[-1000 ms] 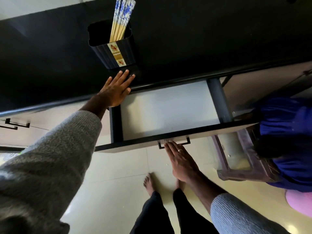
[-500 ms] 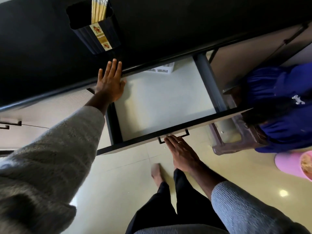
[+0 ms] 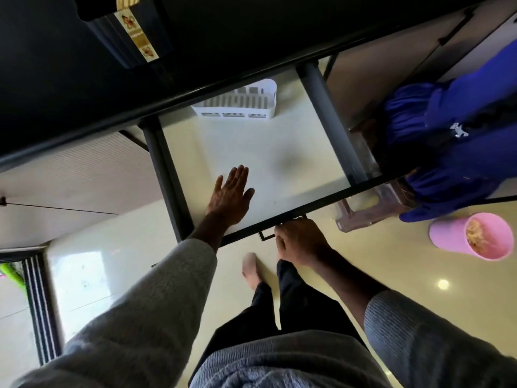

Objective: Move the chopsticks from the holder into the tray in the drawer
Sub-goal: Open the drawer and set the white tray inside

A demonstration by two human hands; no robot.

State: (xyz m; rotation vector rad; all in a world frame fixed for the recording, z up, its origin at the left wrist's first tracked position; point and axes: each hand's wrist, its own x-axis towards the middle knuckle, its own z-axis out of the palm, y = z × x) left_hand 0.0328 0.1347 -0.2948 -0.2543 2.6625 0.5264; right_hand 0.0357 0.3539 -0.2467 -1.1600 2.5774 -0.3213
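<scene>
The drawer [image 3: 330,119] is pulled far out from under the black counter. A white slotted tray [image 3: 237,103] lies at its back, partly under the counter edge. My left hand [image 3: 230,196] is inside the drawer with straight fingers, over the pale floor of it near the front left corner. My right hand [image 3: 300,238] grips the drawer handle [image 3: 265,236] at the front panel, fingers curled. The black chopstick holder [image 3: 126,32] stands on the counter at the top left; only the yellow lower ends of the chopsticks [image 3: 127,0] show at the frame's top edge.
A brown plastic stool [image 3: 372,208] holding blue cloth [image 3: 453,147] stands right of the drawer. A pink bucket [image 3: 458,236] lies on the floor beyond it. My legs and bare foot [image 3: 251,268] are below the drawer front. Closed cabinet fronts [image 3: 70,177] are to the left.
The drawer has slid much farther out, uncovering the white tray. My left hand left the counter edge and moved down into the drawer. My right hand's fingers have curled round the handle.
</scene>
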